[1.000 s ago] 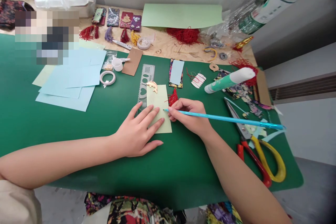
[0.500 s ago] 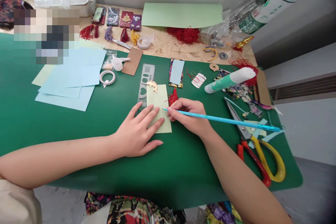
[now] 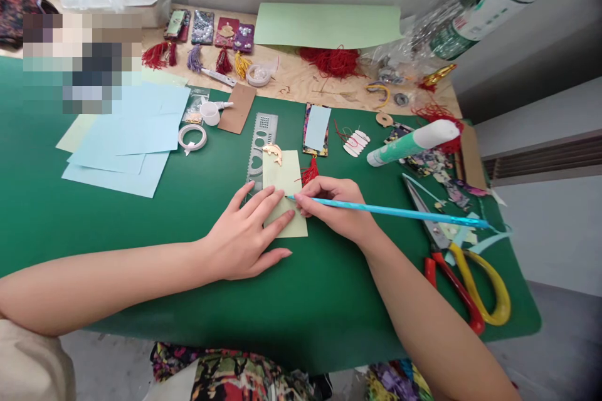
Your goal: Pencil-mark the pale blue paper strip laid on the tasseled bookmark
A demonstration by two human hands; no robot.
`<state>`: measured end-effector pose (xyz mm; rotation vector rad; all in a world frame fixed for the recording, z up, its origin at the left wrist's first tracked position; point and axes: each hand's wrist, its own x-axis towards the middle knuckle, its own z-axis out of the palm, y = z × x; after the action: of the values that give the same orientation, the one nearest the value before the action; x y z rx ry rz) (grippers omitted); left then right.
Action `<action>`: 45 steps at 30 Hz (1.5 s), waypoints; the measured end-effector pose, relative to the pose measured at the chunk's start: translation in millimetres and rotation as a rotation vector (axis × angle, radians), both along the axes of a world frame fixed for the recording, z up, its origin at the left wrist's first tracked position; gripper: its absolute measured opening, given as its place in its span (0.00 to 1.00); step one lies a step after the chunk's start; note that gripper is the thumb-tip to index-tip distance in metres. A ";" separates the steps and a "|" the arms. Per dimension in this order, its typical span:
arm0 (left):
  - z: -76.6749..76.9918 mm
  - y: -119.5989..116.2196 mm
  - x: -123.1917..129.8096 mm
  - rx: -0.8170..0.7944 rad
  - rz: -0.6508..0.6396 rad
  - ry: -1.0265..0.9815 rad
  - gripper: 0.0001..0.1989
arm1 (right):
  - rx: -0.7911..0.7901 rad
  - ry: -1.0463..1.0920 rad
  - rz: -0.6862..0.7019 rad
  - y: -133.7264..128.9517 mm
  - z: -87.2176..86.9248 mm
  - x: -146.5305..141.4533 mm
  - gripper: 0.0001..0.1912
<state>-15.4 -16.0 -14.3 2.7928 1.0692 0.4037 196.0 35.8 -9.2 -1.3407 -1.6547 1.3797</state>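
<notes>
My left hand [image 3: 251, 229] lies flat with fingers spread over a pale green slip of paper [image 3: 290, 169] and the lower end of a clear stencil ruler [image 3: 264, 131]. Pinched in my right hand [image 3: 336, 207] is a long blue pencil [image 3: 390, 208]; its tip is at the paper, close to my left fingertips. At the top of the slip rests a gold dolphin charm [image 3: 273, 153]. Just beyond my right hand lies a floral fabric piece [image 3: 306, 131] with a blue paper panel [image 3: 318, 128] and a red tassel [image 3: 310, 170].
Large scissors [image 3: 451, 263] lie open at the right, near a glue stick [image 3: 414, 143] and scraps. Blue paper sheets [image 3: 141, 131], a tape roll [image 3: 192, 139] and brown card [image 3: 237, 109] are on the left. Tasselled pouches [image 3: 226, 34] line the back, beside red thread [image 3: 332, 62].
The pencil tip has slid slightly left across the paper, and my right hand moved with it. My left hand has stayed in place.
</notes>
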 end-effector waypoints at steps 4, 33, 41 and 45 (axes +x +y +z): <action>-1.4 0.2 -0.5 0.020 0.000 -0.014 0.28 | 0.033 0.004 0.038 -0.4 0.7 0.6 0.13; -3.4 -0.1 -1.1 0.037 -0.003 -0.028 0.27 | -0.010 0.062 -0.096 -1.0 1.1 -1.1 0.13; -2.9 -0.2 0.0 0.035 -0.006 -0.025 0.28 | -0.002 0.047 -0.086 -0.4 -1.4 -0.2 0.12; -2.6 -0.2 -0.1 0.037 -0.003 -0.021 0.27 | -0.009 0.054 -0.085 -0.6 -0.2 -0.4 0.15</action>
<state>-15.5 -16.2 -16.9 2.8150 1.0644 0.4555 195.7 35.1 -9.4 -1.3517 -1.5400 1.3633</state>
